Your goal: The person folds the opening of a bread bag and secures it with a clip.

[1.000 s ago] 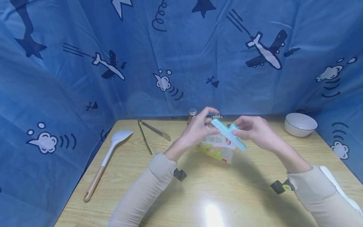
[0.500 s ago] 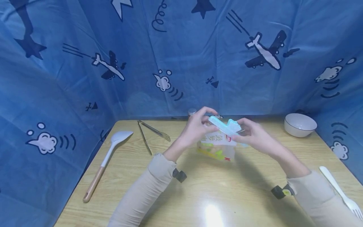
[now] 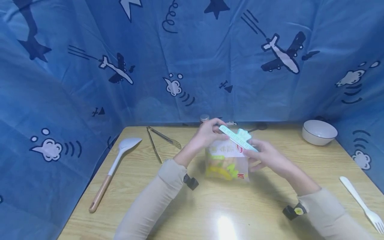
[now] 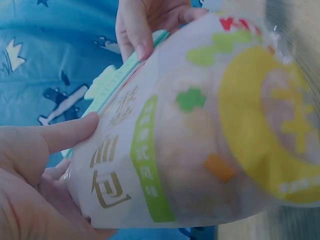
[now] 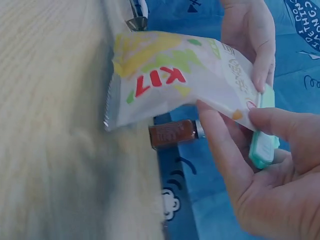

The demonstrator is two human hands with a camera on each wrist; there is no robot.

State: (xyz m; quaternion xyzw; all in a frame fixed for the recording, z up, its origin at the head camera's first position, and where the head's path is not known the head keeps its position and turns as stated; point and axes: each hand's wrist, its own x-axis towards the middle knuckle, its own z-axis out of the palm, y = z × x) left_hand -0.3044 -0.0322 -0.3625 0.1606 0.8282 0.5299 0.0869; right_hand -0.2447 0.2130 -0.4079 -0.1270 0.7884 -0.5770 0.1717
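Note:
A plastic bread bag (image 3: 225, 163), white with green and yellow print, hangs above the table. Along its top edge lies a mint-green bag clip (image 3: 237, 137). My left hand (image 3: 207, 133) pinches the bag's upper left corner, its thumb (image 4: 75, 132) on the printed front near the clip. At the opposite upper corner, my right hand (image 3: 267, 156) holds the bag, thumb (image 5: 272, 122) over the front beside the clip end and forefinger (image 5: 220, 145) against the bag. The right wrist view shows both hands with the clip (image 5: 264, 145) between them.
A ladle-like spoon (image 3: 117, 156) with a wooden handle and metal tongs (image 3: 159, 140) lie at left. Behind the hands stands a small capped jar (image 3: 204, 118), and a dark spoon (image 3: 259, 127) lies nearby. At right are a white bowl (image 3: 319, 132) and a white fork (image 3: 361, 203).
The clip has turned to lie along the bag's top edge. My right hand has shifted from the clip's handle to the bag's right corner. The bag now hangs lower and straighter.

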